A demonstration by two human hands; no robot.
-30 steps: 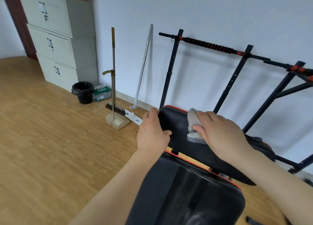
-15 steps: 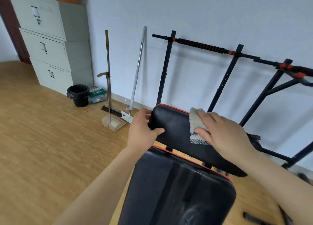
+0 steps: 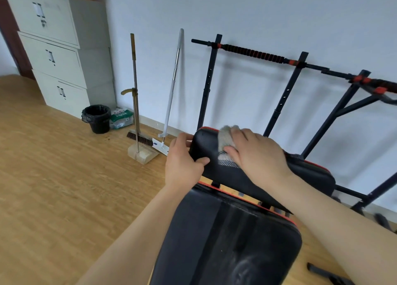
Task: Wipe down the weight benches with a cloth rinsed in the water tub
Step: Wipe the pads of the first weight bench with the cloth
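With my left hand (image 3: 184,162) gripping the top corner of the backrest pad (image 3: 206,144) to steady it, I should press the cloth (image 3: 225,137), which lies flat under my right hand (image 3: 256,156) at the top edge, firmly downward in overlapping strokes.

The left hand (image 3: 184,162) grips the left edge of the raised black back pad (image 3: 214,156) — thumb on its face — while the right hand (image 3: 255,156) presses a grey cloth (image 3: 225,135) near the pad's top; the seat pad (image 3: 225,241) lies below.
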